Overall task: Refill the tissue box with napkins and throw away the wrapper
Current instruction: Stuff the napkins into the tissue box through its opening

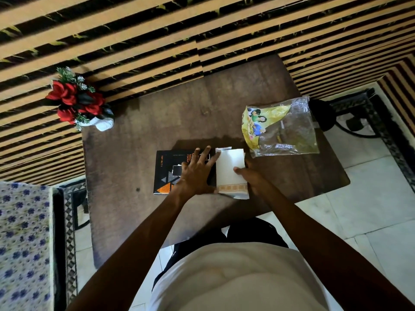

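Observation:
A black tissue box [165, 173] with orange and grey triangles lies flat on the brown table [139, 142]. My left hand [195, 173] rests on the box's top with fingers spread. A white stack of napkins [230, 167] with an orange patterned edge stands at the box's right end. My right hand [251, 179] grips the stack from its right side, thumb on the front. The emptied wrapper [283, 126], clear plastic with a yellow printed part, lies on the table to the right, apart from both hands.
A white pot of red artificial flowers [78, 102] stands at the table's far left corner. A striped wall runs behind the table. A blue-flowered cloth [22, 243] covers furniture at the left. A black chair [323, 115] sits past the table's right edge on the tiled floor.

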Demonstrator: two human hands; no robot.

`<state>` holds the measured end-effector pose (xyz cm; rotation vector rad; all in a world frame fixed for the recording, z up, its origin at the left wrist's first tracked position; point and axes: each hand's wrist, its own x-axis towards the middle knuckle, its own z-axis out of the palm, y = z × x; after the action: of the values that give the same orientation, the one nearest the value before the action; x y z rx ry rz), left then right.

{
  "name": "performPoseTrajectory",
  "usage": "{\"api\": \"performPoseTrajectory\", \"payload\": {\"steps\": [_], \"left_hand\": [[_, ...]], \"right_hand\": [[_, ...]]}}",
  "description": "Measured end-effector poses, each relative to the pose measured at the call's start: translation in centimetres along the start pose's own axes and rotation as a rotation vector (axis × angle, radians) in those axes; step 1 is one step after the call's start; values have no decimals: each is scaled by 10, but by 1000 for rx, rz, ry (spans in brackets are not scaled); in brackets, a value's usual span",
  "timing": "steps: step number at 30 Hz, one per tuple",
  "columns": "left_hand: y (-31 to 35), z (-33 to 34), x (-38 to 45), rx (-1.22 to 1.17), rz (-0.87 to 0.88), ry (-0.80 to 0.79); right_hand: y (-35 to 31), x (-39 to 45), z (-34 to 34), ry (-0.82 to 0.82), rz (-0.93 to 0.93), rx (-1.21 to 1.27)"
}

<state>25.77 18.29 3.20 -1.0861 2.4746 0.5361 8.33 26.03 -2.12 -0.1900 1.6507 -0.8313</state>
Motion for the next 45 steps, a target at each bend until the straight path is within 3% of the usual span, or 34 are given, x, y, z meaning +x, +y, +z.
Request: {"api": "performPoseTrajectory", "payload": {"steps": [3,7,10,13,16,19,24,29,32,36,37,38,40,42,45], "left_hand": [[-13,-1,-3,-10,11,24],[-32,3,-6,75,-19,85],[-44,8,-5,11,-50,52],[-46,10,-1,5,-55,44],[-48,10,0,-3,-40,49],[-54,10,-2,7,-4,36],[-56,5,-4,21,16,-1],[-54,4,-3,45,-3,11],[-52,2,-3,29,-10,15],[-28,5,3,-13,85,112],[-17,7,6,28,137,108],[-8,10,8,83,179,90],[7,17,13,175,208,61],[13,20,16,182,165,65],[14,22,19,158,129,73]], "right_hand": [[2,-1,11,-24,1,59],[0,0,18,116,-51,-57],[-2,-1,29,182,-37,-154],[-9,0,50,-17,80,-142],[-19,-3,72,-261,205,78],[-23,-4,71,-288,233,87],[-13,4,58,-276,191,-197],[-8,0,73,-319,154,-14],[-11,-3,61,-196,100,-170],[-3,-14,13,322,-175,-493],[0,-17,2,389,-206,-528],[1,-18,-4,390,-189,-554],[-1,-18,-8,231,-104,-560],[-6,-20,-5,92,-21,-355],[-5,-23,-4,51,-26,-227]]}}
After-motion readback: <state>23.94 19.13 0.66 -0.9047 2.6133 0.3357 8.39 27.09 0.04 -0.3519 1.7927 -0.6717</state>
